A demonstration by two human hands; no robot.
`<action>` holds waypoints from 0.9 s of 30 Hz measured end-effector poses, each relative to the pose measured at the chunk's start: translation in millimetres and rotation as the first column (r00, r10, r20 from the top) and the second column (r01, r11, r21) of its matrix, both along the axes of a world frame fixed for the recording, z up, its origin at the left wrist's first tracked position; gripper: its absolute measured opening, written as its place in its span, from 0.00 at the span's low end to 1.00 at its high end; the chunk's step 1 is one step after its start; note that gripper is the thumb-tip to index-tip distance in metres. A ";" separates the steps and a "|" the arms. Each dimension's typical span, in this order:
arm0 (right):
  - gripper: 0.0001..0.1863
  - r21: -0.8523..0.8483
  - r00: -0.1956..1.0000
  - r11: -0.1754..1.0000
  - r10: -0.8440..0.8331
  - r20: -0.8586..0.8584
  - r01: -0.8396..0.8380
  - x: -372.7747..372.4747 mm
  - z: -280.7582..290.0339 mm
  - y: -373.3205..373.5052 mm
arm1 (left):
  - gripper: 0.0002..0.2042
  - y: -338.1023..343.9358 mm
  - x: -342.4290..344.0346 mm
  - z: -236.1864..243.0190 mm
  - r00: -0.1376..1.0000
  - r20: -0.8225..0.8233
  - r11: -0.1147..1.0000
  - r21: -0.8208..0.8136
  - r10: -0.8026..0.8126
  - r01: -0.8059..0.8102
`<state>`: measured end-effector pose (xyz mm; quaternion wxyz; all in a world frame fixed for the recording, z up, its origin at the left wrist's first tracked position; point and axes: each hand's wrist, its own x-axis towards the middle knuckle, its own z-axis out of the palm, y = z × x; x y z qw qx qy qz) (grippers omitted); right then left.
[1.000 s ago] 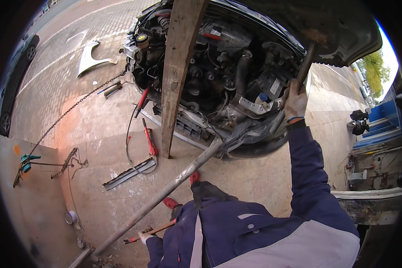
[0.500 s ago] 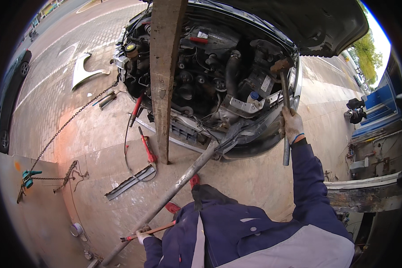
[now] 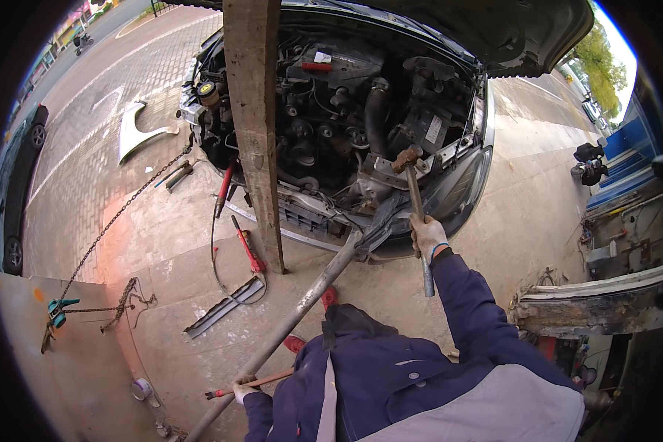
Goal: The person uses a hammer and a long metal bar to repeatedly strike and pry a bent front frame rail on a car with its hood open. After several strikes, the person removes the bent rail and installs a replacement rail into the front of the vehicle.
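On my feed I count two hands: one right hand [image 3: 428,237] and one left hand [image 3: 241,390]. I make it one hammer [image 3: 415,194], one red-ended bar [image 3: 274,376], one wooden post [image 3: 252,132] and one long metal pole [image 3: 295,313]. I get one opened car [image 3: 346,70], one dark parked car [image 3: 13,199], one white fender [image 3: 134,132], one red hand pump [image 3: 253,254], one red cylinder [image 3: 225,190], one grey metal strip [image 3: 217,311], one teal chain fitting [image 3: 59,312], one battery [image 3: 420,130] and two red shoes [image 3: 329,297]. The engine's small parts are too crowded for me to count.

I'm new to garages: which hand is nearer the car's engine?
Right. The right hand is in front of the engine, holding a hammer; the left hand is farther back, near a pole.
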<state>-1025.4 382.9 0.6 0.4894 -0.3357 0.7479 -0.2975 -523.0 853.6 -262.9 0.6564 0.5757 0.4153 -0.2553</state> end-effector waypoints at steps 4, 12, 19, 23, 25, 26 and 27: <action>0.18 0.047 0.998 0.997 0.065 0.000 -0.065 2.7 14.2 3.4 | 0.10 17.6 -3.7 -13.0 0.997 -0.058 0.998 0.026 0.052 -0.051; 0.16 -0.001 0.996 1.000 0.018 0.086 -0.018 34.1 4.8 41.9 | 0.12 42.3 -20.3 -13.2 0.998 -0.031 0.999 0.026 0.046 -0.046; 0.15 0.147 0.992 0.983 0.097 0.087 -0.109 64.1 5.6 88.4 | 0.14 69.7 -12.0 -14.6 0.998 -0.051 0.999 -0.034 0.040 -0.042; 0.17 0.310 0.977 0.927 0.192 0.092 -0.211 91.7 -18.7 135.3 | 0.15 95.2 -5.0 -24.6 0.992 -0.108 0.996 -0.040 0.069 -0.074; 0.17 0.338 0.947 0.885 0.290 0.140 -0.321 104.4 -33.4 152.5 | 0.15 106.2 -0.7 -28.3 0.984 -0.152 0.994 -0.032 0.097 -0.103; 0.17 0.370 0.933 0.856 0.324 0.158 -0.360 111.3 -41.1 160.3 | 0.14 111.5 1.7 -29.4 0.980 -0.172 0.995 -0.010 0.100 -0.104; 0.17 0.399 0.916 0.825 0.359 0.177 -0.400 117.3 -48.5 166.4 | 0.14 115.2 4.3 -31.0 0.971 -0.207 0.992 0.043 0.123 -0.117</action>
